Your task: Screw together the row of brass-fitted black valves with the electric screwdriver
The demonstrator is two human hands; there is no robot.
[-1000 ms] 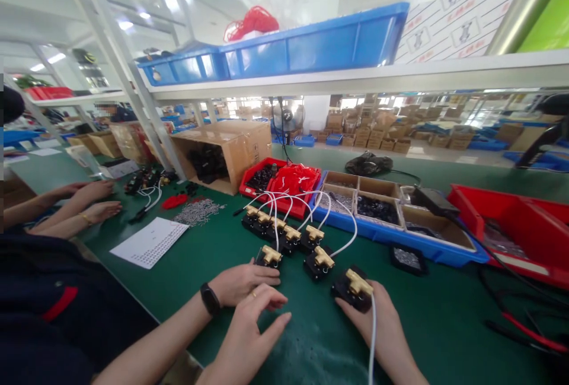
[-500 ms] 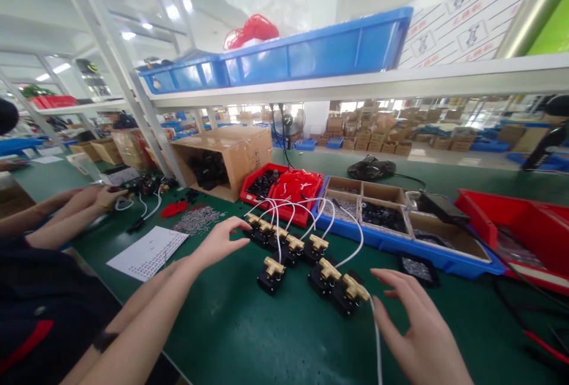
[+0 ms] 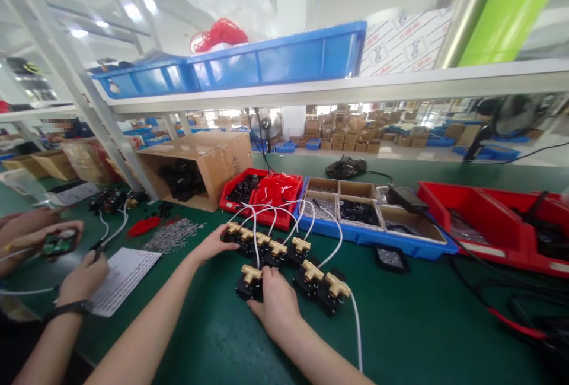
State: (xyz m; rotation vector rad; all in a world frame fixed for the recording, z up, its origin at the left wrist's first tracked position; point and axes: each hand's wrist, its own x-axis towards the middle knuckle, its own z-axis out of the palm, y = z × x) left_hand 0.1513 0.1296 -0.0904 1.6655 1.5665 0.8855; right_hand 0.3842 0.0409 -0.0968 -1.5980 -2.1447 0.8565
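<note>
Several black-boxed valves with brass T-shaped fittings and white cables stand on the green table. At the row's left end, my left hand has its fingers and thumb around the leftmost valve. Nearer to me, a single valve stands in front of the row. My right hand grips that one from its right side, thumb low at the front and fingers behind. Two more valves, one with a brass fitting, stand to the right of my right hand, their cables trailing away.
Behind the valves are a red bin of red parts and a blue tray with compartments. A cardboard box stands back left. Loose screws and a printed sheet lie left. A co-worker's hands handle a circuit board there.
My right hand has moved left from beside the rightmost valve to the single front valve and closed on it. My left hand has closed in on the leftmost valve. The view has turned right.
</note>
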